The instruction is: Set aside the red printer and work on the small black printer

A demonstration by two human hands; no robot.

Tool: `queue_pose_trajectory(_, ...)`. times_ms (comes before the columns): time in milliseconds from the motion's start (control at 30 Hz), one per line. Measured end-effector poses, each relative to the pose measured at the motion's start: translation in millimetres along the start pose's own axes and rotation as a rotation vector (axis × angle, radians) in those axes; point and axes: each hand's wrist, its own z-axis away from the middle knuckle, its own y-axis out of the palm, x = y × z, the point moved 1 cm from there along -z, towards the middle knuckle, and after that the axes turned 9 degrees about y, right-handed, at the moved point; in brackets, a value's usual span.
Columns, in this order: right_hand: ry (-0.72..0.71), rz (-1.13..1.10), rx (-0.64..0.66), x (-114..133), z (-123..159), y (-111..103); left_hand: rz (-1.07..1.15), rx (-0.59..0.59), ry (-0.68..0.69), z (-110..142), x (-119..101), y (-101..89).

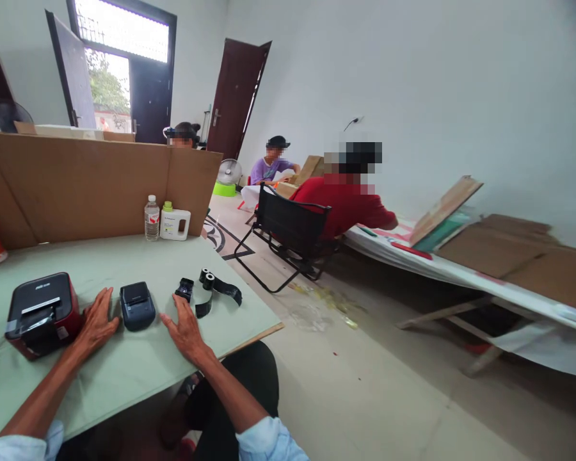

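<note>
My left hand point(97, 321) rests on the pale green tabletop point(125, 378), fingers stretched out, between two devices. To its left, close against it, stands a black and red label printer point(43, 314). Just right of that hand lies a small dark portable printer point(137, 306), not gripped. My right hand point(185, 330) lies with fingers extended on the other side of the small printer. Beyond its fingertips sits a small black object point(185, 288) whose kind I cannot make out. Beside that are rolls of black ribbon point(208, 282) with loose strips.
A cardboard screen point(77, 186) stands along the table's far side. Before it are a water bottle point(152, 218) and a white jug point(175, 224). To the right, a person in red point(336, 205) sits on a black folding chair point(288, 218) at another table point(465, 269).
</note>
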Motion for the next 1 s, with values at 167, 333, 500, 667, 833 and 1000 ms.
queue_pose_trajectory(167,0.013,0.044,-0.153,-9,2,-24,0.054,0.028,-0.006,1,-10,-6.5)
queue_pose_trajectory(333,-0.092,-0.063,-0.043,16,5,-18,0.25,0.092,0.167,0,-16,-8.8)
queue_pose_trajectory(500,-0.221,-0.107,0.14,36,7,1,0.34,0.128,0.229,5,-20,-10.7)
queue_pose_trajectory(667,-0.269,-0.043,0.167,34,4,8,0.348,0.135,0.271,4,-20,-6.7)
queue_pose_trajectory(833,-0.279,0.017,0.188,31,2,9,0.32,0.114,0.258,2,-20,0.3)
queue_pose_trajectory(1000,-0.292,0.049,0.2,27,2,11,0.301,0.073,0.274,5,-21,0.7)
